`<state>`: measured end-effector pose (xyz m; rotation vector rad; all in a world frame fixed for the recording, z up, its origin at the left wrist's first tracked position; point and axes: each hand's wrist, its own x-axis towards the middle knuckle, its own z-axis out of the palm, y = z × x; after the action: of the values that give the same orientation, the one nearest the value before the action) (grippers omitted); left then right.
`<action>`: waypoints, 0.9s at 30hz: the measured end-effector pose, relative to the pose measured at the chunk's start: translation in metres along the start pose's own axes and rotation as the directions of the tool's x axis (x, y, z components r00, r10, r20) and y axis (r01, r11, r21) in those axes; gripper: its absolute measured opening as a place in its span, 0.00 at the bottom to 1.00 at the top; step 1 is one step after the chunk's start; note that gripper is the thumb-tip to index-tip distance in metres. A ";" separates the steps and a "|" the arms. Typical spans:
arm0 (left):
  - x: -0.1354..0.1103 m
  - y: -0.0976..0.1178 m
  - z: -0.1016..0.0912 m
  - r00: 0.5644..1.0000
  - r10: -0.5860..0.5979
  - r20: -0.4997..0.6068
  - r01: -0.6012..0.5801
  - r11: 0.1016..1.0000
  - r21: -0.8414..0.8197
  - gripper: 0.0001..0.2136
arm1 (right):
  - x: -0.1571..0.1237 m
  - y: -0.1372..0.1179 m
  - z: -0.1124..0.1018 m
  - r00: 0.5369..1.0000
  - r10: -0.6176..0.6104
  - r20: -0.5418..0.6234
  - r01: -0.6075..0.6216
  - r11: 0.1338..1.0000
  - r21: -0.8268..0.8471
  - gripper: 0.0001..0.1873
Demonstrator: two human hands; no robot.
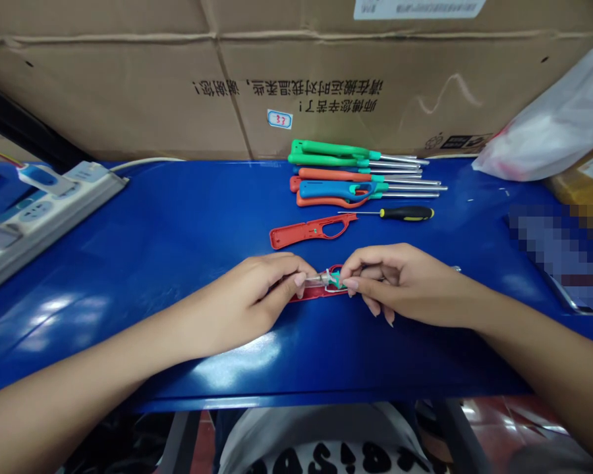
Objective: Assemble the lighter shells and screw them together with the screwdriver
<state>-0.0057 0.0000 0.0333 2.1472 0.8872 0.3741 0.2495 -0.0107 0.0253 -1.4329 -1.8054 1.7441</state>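
My left hand (257,296) and my right hand (395,283) meet at the middle of the blue table (178,250). Between their fingertips lies a red lighter half-shell (319,292) with a small green trigger part and a thin metal piece (332,280) set in it. Both hands pinch this assembly, the left from the left end, the right from the right end. Most of the shell is hidden under my fingers. A second red half-shell (310,232) lies loose just beyond my hands.
A black-handled screwdriver (400,212) lies behind the loose shell. Several finished long lighters (348,174) in green, orange and blue are stacked further back. A power strip (44,204) sits at the left, a plastic bag (553,125) at the right, cardboard boxes (296,72) behind.
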 end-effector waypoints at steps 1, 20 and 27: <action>0.000 0.000 0.000 1.000 -0.007 0.012 0.007 1.000 -0.019 0.13 | 0.000 0.000 0.000 1.000 -0.002 0.004 0.002 1.000 0.000 0.13; 0.004 0.001 0.001 0.999 0.038 0.030 -0.037 0.999 -0.015 0.13 | -0.002 0.004 -0.002 1.000 0.013 0.021 -0.012 0.998 -0.060 0.16; 0.004 0.001 0.002 0.999 0.039 0.033 -0.038 0.999 -0.024 0.13 | -0.001 0.005 -0.001 1.000 0.007 0.021 -0.006 0.998 -0.065 0.15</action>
<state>-0.0013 0.0018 0.0330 2.1456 0.8196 0.3652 0.2533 -0.0120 0.0216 -1.4510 -1.8864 1.7256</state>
